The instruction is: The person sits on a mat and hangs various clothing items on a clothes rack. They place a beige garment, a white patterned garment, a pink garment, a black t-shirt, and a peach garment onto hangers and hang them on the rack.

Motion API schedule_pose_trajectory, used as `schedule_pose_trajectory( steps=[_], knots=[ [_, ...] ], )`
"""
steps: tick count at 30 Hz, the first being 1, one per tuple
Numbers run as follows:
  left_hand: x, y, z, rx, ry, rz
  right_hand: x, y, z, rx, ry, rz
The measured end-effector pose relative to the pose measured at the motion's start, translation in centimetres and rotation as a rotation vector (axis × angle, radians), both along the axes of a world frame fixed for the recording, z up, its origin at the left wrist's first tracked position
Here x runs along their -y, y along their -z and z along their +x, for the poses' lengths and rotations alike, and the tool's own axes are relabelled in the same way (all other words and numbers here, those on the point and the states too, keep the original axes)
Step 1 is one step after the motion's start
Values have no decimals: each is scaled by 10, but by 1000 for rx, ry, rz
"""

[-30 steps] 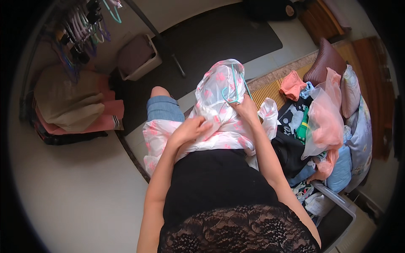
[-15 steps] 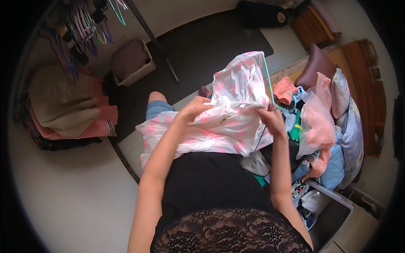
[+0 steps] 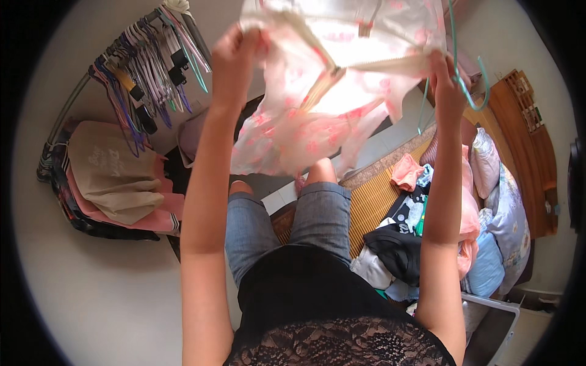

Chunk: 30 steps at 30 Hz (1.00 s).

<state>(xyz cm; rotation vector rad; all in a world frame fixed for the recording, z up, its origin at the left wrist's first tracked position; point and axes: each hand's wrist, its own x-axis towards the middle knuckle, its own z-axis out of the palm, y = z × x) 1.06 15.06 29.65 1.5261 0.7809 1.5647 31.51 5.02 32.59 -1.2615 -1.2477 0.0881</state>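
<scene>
A thin jacket [image 3: 360, 100], white with pink prints and partly see-through, is held up in front of the person, above the knees; its upper part runs out of view at the top. Light shines through it, and a pale band sags between the two hands. The left hand [image 3: 237, 52] has its grip closed on the jacket's edge. The right hand [image 3: 448, 76] has its grip closed on the opposite edge, with a turquoise hanger [image 3: 486, 91] at the same hand, its hook curving outward to the right.

Below the jacket are the person's denim shorts [image 3: 320, 213] and black top [image 3: 293, 274]. To the right, on a ribbed mat [image 3: 366, 213], lies a heap of clothes: a small coral garment [image 3: 408, 172], a black garment [image 3: 397, 250] and a pale grey cloth [image 3: 371, 268] near the shorts. Beyond the right forearm are a blue cushion [image 3: 485, 259] and a flowered pillow [image 3: 513, 204], with wooden boards [image 3: 531, 152] behind them. A plastic box [image 3: 516, 320] stands at lower right.

On the left, many hangers [image 3: 149, 67] crowd a clothes rail [image 3: 70, 110], and a beige garment [image 3: 116, 168] overlaps a pink one.
</scene>
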Motion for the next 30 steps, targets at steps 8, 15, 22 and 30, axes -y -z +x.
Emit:
schedule_pose_trajectory(
  steps=[8, 15, 22, 30],
  knots=[
    [141, 138, -45, -176, 487, -758, 151, 80, 10, -284, -32, -758],
    [184, 264, -32, -854, -44, -417, 182, 215, 8, 193, 38, -1107],
    [191, 242, 60, -771, 344, 216, 143, 207, 1, 191, 42, -861],
    [167, 229, 102, -646, 186, 200, 132, 151, -9, -151, -196, -935]
  ],
)
